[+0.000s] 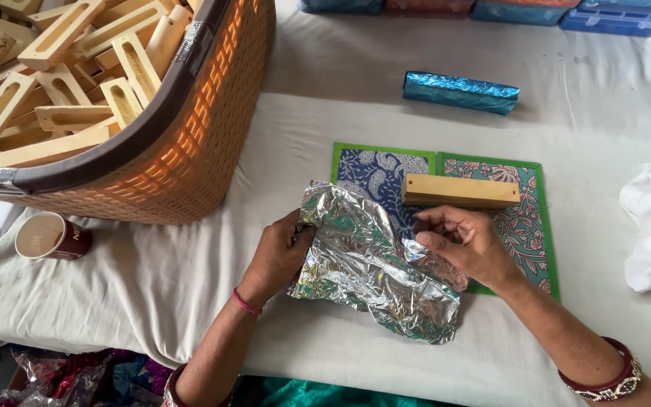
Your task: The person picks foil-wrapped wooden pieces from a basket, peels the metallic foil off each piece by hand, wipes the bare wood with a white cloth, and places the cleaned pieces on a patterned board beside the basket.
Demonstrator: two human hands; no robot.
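Left hand: grip closed on the crumpled silver foil sheet at its left edge.
Right hand: fingers pinch the foil's right edge.
Wooden block: lies on patterned mats, just beyond the right hand.

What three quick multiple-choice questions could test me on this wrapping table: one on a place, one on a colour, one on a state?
1. Where does the plain wooden block lie?
A in the basket
B on the patterned mats
C in the cup

2. What colour is the wrapped block farther back?
A blue
B red
C gold

3. How is the silver foil?
A rolled tight
B crumpled, held by both hands
C lying untouched

B: it rests across the two green-edged mats.
A: shiny blue.
B: left hand and right hand pinch its edges.
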